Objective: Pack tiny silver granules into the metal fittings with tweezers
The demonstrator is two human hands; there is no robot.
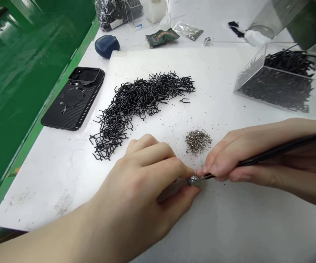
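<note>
My left hand [147, 186] pinches a small shiny metal piece [193, 179] between thumb and forefinger, low over the white work surface. Its exact kind is too small to make out. In my right hand [237, 153] is a slim black pair of tweezers [273, 152], whose tip meets the metal piece. Just beyond my fingertips lies a little heap of tiny glittering metal parts [198, 141]. Farther back, a long curved pile of small black forked pieces [141, 96] stretches across the sheet, with one forked piece [185, 100] lying apart from it.
At the left edge lies a black phone [74, 98], near a dark blue rounded object [107, 46]. A clear box [273, 87] of black pieces stands at right. Along the back are a green packet [162, 37], a small clear bag [188, 30] and a black plastic bag [111, 14].
</note>
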